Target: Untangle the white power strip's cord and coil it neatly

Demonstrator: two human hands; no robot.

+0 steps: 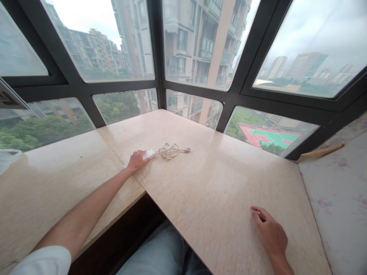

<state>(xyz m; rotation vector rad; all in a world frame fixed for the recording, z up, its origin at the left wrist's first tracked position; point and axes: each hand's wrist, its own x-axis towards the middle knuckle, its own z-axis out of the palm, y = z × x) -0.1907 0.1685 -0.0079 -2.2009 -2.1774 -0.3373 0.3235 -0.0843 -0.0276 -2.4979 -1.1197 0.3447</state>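
My left hand (137, 160) reaches far forward across the beige stone sill (206, 183) and is closed over a small white charger block (148, 154). From the block a tangled white cable (169, 150) runs to the right and ends in a small plug (187, 149). My right hand (268, 231) rests on the sill near its front right edge, fingers curled with the knuckles up, holding nothing that I can see.
Dark-framed bay windows (159, 84) close off the sill at the back. A floral cushion (341, 191) lies on the right, with a wooden handle (319, 152) by the window. A white bag (7, 158) shows at the far left. My knees (160, 252) sit under the sill.
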